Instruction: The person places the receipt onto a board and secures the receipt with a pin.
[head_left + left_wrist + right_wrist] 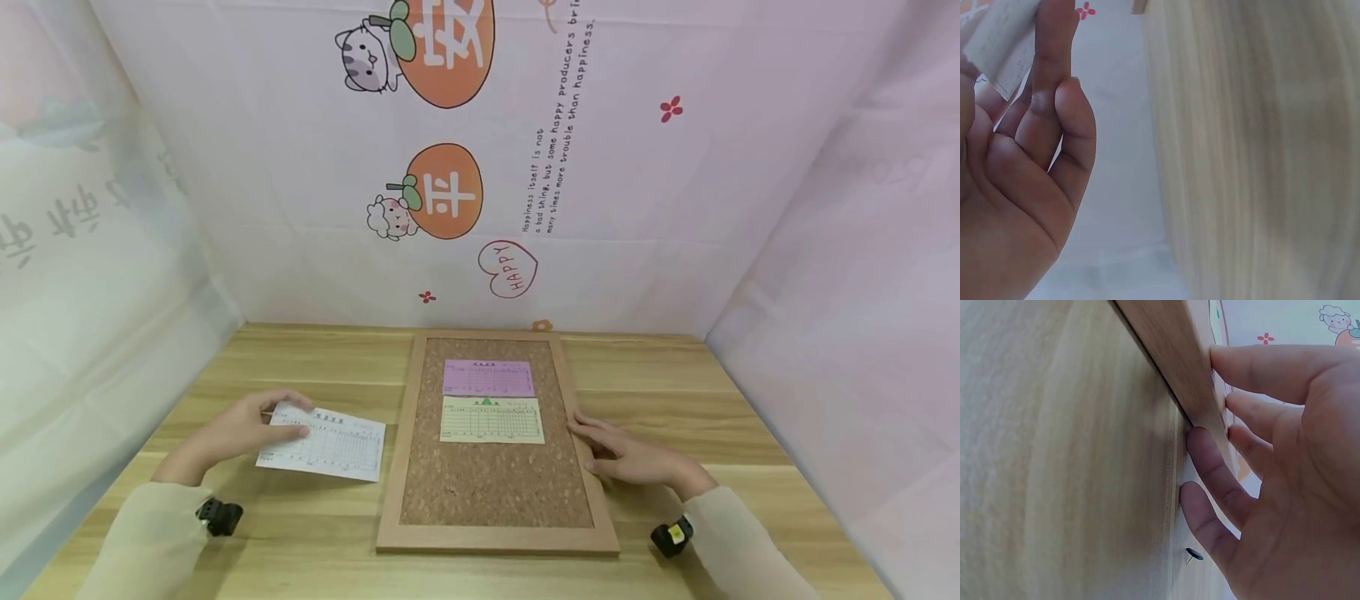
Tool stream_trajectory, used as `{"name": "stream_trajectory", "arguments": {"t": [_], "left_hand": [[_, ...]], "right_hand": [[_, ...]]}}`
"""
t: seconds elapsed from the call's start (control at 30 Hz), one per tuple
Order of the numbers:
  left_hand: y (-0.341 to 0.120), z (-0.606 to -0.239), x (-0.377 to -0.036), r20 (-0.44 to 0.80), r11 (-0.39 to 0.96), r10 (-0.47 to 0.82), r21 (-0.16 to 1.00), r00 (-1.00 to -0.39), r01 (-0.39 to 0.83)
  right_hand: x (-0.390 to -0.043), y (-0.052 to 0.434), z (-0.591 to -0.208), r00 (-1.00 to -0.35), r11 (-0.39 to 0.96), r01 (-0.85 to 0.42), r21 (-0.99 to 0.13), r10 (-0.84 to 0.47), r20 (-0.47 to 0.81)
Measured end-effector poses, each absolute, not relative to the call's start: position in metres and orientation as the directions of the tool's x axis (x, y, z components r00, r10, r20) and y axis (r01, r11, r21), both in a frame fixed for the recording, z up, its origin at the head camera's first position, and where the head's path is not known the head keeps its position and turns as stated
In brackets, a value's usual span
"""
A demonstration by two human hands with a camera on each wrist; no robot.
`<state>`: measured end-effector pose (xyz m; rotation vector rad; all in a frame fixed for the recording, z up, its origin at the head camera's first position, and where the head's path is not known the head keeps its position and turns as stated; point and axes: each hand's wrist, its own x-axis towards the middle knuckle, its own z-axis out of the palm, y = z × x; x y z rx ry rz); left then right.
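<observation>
Nearest the head camera, the cork board [495, 475] lies flat on the wooden table [315, 550], its light wooden frame running up toward the back wall. Left of the board, and clear of its frame, lies a white printed slip [324, 443], a form with a ruled table. The left hand [236, 429] pinches the slip's far-left edge, thumb above and fingers curled underneath; in the left wrist view the paper's corner [1000, 44] shows above the bent fingers [1054, 94]. On the board's right side, the right hand [626, 457] rests against the frame with its fingers straight and slightly spread, holding nothing; the right wrist view shows the fingertips [1207, 450] touching the frame's outer edge [1172, 362] where it meets the table. Just beside that hand, on the table, lies a small dark pushpin [1194, 554]. On the board's upper half sit two more slips: a purple one [488, 377] at the top and a pale yellow one [492, 419] directly below it, their edges touching or nearly so. Both wrists carry small black camera mounts [219, 515] over cream sleeves. Behind the board rises a white cloth backdrop [600, 167] printed with orange fruit, cartoon animals and a red heart.
</observation>
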<state>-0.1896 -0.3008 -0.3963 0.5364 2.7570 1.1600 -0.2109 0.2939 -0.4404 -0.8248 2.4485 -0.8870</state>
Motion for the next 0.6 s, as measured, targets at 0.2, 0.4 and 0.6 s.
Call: {"name": "stream_trajectory", "arguments": {"t": [0.2,0.4,0.6], "left_hand": [[-0.295,-0.388,-0.190,0.029,0.593,0.371,0.762,-0.928,0.261],[-0.290,-0.382,-0.190,0.046,0.577,0.382,0.768,-0.923,0.277],[-0.280,-0.376,-0.189,0.055,0.594,0.356,0.757,-0.933,0.272]], "right_hand": [[-0.210,0.291,-0.438,-0.737,0.608,-0.392,-0.691,-0.657,-0.160],[-0.208,0.289,-0.437,-0.749,0.610,-0.387,-0.691,-0.645,-0.150],[-0.208,0.287,-0.435,-0.764,0.613,-0.379,-0.694,-0.630,-0.139]]}}
